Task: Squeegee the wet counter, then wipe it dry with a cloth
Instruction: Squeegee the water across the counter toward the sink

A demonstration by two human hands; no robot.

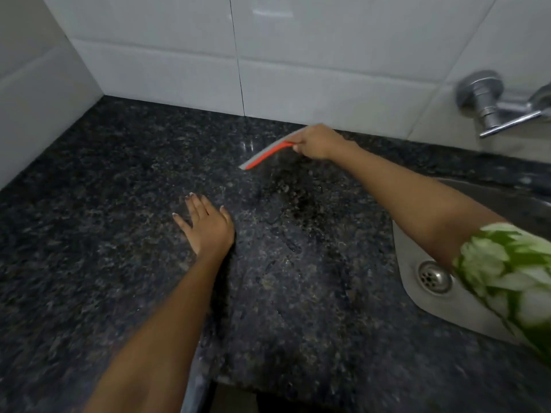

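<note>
The dark speckled granite counter point(104, 204) fills the view, with a wet patch point(295, 201) glistening near its middle. My right hand point(320, 143) grips a red and grey squeegee point(265, 155) near the back wall, its blade angled down to the left and held just over the wet stone. My left hand point(205, 225) rests flat on the counter with fingers spread, left of the wet patch. No cloth is in view.
A steel sink point(417, 263) with a round drain point(433, 277) sits at the right, partly covered by my green and white sleeve point(507, 278). A chrome tap point(492, 102) juts from the white tiled wall point(298, 55). The counter's front edge runs along the bottom.
</note>
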